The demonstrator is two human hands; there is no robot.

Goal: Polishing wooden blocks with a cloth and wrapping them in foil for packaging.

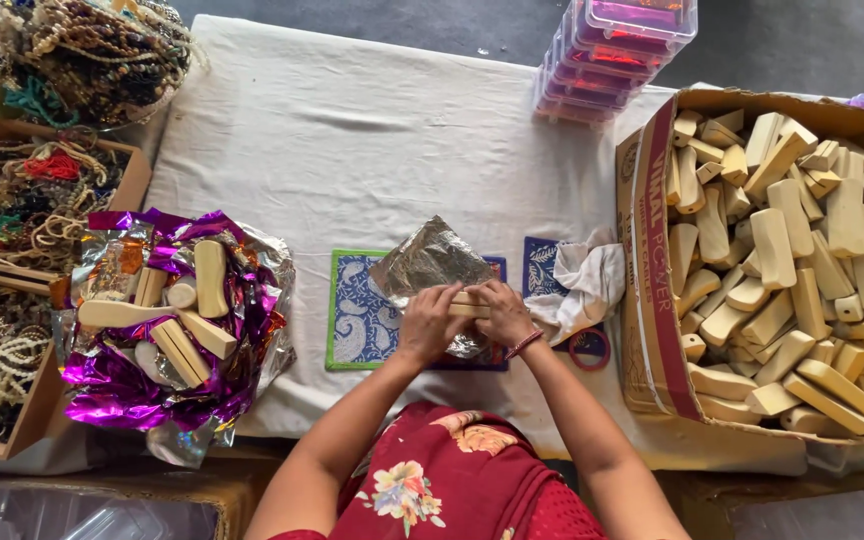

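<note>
My left hand (431, 322) and my right hand (499, 311) meet over a small pale wooden block (468, 304), both gripping it. The block lies on a crinkled silver foil sheet (430, 257). Under the foil is a blue patterned mat with a green edge (362, 318). Part of the foil is hidden beneath my fingers.
A cardboard box (652, 300) full of pale wooden blocks stands at the right. Purple and silver foil (167, 350) holding several wooden pieces lies left. Wooden trays of beads (12, 230) line the far left. Stacked clear plastic boxes (617, 50), a white cloth (587, 280) and a red ring (589, 348) are nearby.
</note>
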